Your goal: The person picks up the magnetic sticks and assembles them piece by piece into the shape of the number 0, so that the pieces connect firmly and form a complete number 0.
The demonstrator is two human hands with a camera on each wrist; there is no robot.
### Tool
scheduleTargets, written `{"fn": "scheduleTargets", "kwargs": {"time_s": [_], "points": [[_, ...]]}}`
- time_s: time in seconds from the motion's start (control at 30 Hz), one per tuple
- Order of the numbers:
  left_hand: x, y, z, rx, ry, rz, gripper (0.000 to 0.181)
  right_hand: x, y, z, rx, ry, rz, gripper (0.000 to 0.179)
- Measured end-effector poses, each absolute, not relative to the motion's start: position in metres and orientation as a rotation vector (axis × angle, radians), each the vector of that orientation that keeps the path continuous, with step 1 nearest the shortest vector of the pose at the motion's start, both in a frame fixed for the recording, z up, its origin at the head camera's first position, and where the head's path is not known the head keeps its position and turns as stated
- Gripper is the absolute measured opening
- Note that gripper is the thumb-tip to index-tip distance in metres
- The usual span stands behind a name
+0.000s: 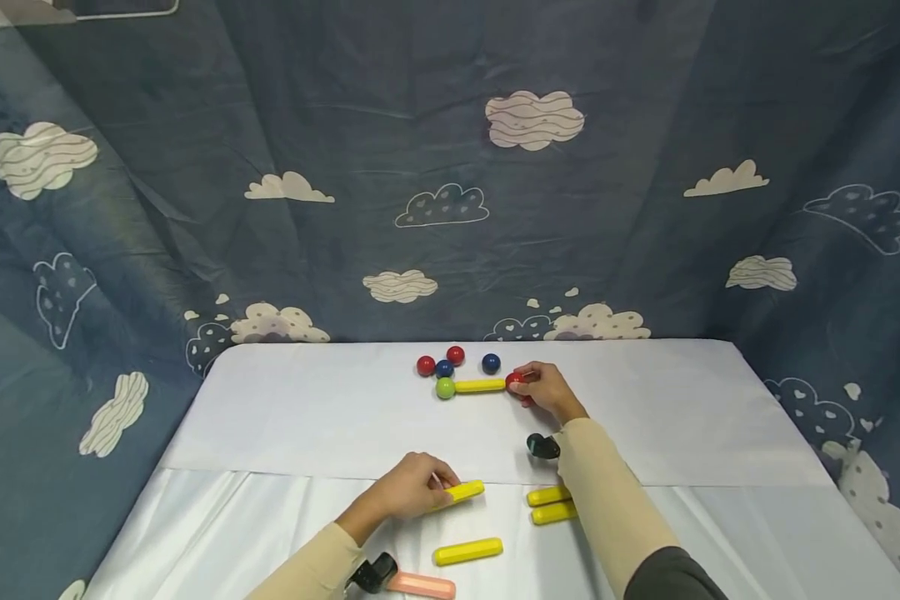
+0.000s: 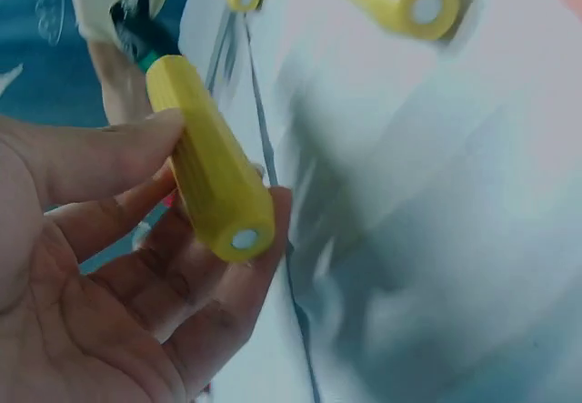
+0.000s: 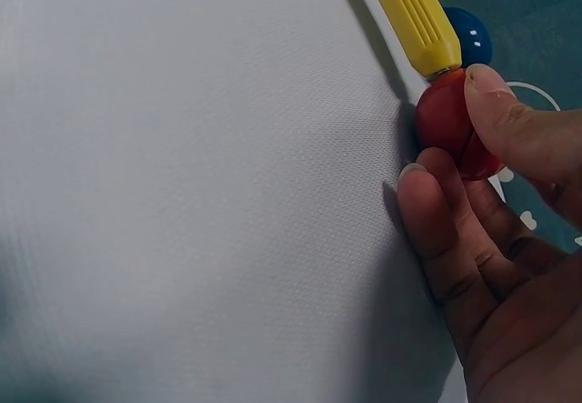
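My right hand (image 1: pixel 547 389) pinches a red ball (image 3: pixel 444 112) between thumb and fingers. That ball touches the right end of a yellow rod (image 1: pixel 480 386) lying on the white cloth, and a green ball (image 1: pixel 446 388) sits at the rod's left end. Whether more red behind my fingers is a second ball, I cannot tell. Nearer the front, my left hand (image 1: pixel 411 487) holds another yellow rod (image 2: pixel 209 162) between thumb and fingers. A round silvery disc shows in this rod's end in the left wrist view. Its tip points right in the head view.
Behind the joined rod lie red balls (image 1: pixel 425 365) and blue balls (image 1: pixel 491 362). Two yellow rods (image 1: pixel 547 496) lie beside my right sleeve, partly covered. Another yellow rod (image 1: pixel 468 551) and a pink rod (image 1: pixel 422 586) are near the front. A cloud-patterned curtain (image 1: pixel 360 242) borders the table.
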State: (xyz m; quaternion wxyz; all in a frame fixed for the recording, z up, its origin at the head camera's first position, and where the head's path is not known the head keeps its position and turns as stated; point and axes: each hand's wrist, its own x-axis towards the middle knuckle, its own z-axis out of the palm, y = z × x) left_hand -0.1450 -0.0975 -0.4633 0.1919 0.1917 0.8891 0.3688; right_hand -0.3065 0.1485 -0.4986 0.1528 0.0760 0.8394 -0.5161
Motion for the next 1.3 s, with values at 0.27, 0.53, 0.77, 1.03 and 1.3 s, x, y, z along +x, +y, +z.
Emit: {"fn": "scheduleTargets", "kwargs": {"time_s": [0.27,0.53,0.77,1.03,1.3], "points": [[-0.170,-0.093,-0.471,0.258,2.372,1.344,0.017,-0.307,0.147,-0.497,0.225,2.424,-1.492,0.038],[-0.189,-0.097,-0.482,-0.042,2.252,1.587,0.036,-0.303,0.148,-0.503,0.195,2.423,-1.514,0.038],[-0.204,-0.097,-0.493,-0.178,2.147,1.760,0.046,-0.295,0.158,-0.506,0.228,2.423,-1.499,0.038],[-0.218,-0.098,-0.491,-0.331,2.141,1.823,0.044,-0.301,0.157,-0.501,0.188,2.449,-1.489,0.038],[-0.219,-0.100,-0.498,-0.417,2.103,1.854,0.045,-0.303,0.149,-0.501,0.157,2.444,-1.520,0.037]]}}
